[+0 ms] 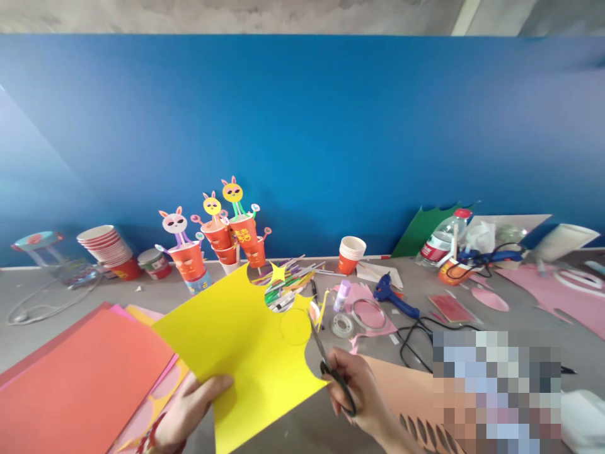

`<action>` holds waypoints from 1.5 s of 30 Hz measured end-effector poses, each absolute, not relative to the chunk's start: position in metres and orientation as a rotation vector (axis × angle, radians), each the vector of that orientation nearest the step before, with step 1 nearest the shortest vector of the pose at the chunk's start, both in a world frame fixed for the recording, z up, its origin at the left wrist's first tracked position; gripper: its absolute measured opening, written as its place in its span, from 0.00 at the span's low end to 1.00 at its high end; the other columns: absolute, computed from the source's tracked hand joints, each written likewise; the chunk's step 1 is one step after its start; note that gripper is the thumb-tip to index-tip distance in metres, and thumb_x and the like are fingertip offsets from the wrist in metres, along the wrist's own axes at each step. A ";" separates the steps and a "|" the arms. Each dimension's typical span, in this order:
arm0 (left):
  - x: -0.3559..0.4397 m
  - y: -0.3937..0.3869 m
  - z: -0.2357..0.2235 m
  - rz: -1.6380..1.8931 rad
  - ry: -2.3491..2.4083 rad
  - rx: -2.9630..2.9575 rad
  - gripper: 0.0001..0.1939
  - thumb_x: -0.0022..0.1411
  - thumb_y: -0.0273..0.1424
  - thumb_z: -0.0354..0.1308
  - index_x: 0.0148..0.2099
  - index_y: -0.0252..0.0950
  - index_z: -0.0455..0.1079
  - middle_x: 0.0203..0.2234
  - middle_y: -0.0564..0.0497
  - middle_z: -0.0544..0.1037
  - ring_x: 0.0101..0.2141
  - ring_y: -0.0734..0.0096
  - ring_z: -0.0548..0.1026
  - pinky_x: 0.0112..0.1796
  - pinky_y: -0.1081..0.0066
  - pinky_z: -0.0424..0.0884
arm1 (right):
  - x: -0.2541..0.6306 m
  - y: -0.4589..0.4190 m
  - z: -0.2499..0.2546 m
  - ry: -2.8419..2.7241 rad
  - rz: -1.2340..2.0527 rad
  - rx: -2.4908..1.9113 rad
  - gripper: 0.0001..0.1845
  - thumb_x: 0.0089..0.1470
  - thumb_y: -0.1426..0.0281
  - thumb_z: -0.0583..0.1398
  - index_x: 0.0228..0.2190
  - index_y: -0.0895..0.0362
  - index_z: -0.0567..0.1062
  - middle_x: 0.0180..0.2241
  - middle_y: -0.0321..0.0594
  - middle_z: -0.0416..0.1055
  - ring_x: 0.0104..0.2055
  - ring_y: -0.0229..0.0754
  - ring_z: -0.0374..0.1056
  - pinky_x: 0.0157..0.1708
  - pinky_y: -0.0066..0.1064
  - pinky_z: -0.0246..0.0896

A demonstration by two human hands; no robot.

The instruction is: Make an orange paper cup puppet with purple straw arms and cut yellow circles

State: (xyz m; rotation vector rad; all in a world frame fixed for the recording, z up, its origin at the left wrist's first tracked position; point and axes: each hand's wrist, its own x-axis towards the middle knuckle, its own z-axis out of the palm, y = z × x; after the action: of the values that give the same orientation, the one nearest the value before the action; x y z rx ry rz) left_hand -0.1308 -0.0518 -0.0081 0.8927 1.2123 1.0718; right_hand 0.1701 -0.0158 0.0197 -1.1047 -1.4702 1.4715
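Observation:
A sheet of yellow paper [236,343], tilted up above the table, is pinched at its lower left edge by my left hand [191,403], thumb on top. Round bites are cut out of its far and right edges, and a pencilled circle shows near the cut corner. My right hand [352,384] grips black-handled scissors [326,362]. Their blades reach the paper's edge beside that circle, where a thin yellow strip curls away. How far the blades are apart I cannot tell.
Coloured paper sheets [85,372] lie at left. Paper cups with rabbit figures [188,258] stand near the blue wall [331,145], several straws [288,280] beside them. A blue glue gun [394,296], a tape roll [341,325] and a plastic bottle [447,238] are to the right.

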 end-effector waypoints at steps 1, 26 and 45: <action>-0.130 -0.051 -0.008 1.091 1.196 0.874 0.21 0.50 0.44 0.69 0.43 0.37 0.81 0.42 0.48 0.84 0.46 0.45 0.79 0.47 0.59 0.77 | 0.170 -0.016 0.020 -1.472 1.469 -1.109 0.17 0.47 0.66 0.59 0.19 0.52 0.54 0.10 0.24 0.57 0.11 0.29 0.52 0.13 0.22 0.43; -0.130 -0.044 0.018 1.188 1.158 0.699 0.20 0.42 0.32 0.69 0.42 0.36 0.80 0.35 0.47 0.85 0.36 0.47 0.82 0.38 0.59 0.79 | 0.176 -0.014 0.015 -1.627 1.464 -1.085 0.18 0.50 0.64 0.61 0.21 0.52 0.56 0.12 0.24 0.57 0.13 0.30 0.56 0.15 0.22 0.45; -0.142 -0.051 0.044 1.082 1.089 0.693 0.19 0.46 0.28 0.66 0.45 0.37 0.80 0.34 0.49 0.85 0.34 0.54 0.82 0.34 0.65 0.78 | 0.182 -0.030 0.032 -1.671 1.578 -1.129 0.23 0.55 0.52 0.60 0.22 0.52 0.57 0.11 0.27 0.62 0.09 0.29 0.49 0.11 0.23 0.39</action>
State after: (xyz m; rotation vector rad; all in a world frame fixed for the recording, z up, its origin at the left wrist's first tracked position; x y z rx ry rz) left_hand -0.1416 -0.0512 0.0437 0.6931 1.0887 1.0822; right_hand 0.1818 -0.0304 0.0320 -1.1292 -1.6712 1.5776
